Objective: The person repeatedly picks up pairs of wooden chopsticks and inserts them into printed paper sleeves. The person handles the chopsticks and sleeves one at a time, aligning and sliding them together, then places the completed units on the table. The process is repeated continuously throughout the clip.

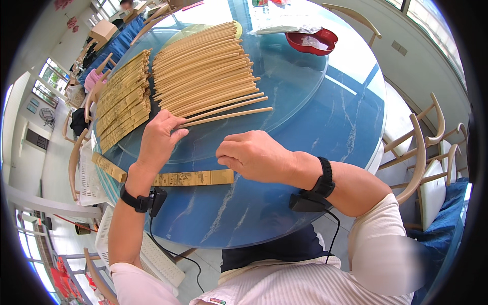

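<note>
Left hand [160, 137] is pinching the nearest chopstick [229, 115] beside the sleeves [122, 104]; right hand [251, 155] is hovering curled, empty.

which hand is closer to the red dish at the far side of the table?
Right. The right hand is below the red dish, nearer its side; the left hand lies farther left, by the chopsticks.
</note>
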A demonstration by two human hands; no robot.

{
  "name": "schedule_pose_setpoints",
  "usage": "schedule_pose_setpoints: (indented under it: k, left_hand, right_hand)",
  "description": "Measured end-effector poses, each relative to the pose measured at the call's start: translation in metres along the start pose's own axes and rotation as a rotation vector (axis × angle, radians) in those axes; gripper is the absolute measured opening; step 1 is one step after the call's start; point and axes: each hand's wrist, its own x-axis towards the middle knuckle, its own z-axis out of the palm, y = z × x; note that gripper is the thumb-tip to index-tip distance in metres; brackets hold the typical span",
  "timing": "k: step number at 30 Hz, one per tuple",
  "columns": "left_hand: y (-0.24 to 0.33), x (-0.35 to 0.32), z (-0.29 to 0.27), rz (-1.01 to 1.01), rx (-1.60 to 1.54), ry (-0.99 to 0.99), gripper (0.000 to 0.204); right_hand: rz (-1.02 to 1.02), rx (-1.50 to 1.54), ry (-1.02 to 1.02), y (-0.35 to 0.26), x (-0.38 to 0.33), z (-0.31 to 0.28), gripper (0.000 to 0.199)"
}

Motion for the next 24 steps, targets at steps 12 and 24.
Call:
schedule_pose_setpoints:
  k: [12,24]
  left_hand:
    - [0.016,-0.009,-0.005,-0.069,-0.055,-0.130,0.019]
    - [0.062,-0.045,-0.001,0.182,0.193,-0.029,0.020]
  right_hand:
    - [0.052,-0.089,0.038,-0.007,0.000,-0.001,0.012]
    - [-0.146,-0.468,0.161,-0.011,0.007,-0.004,0.021]
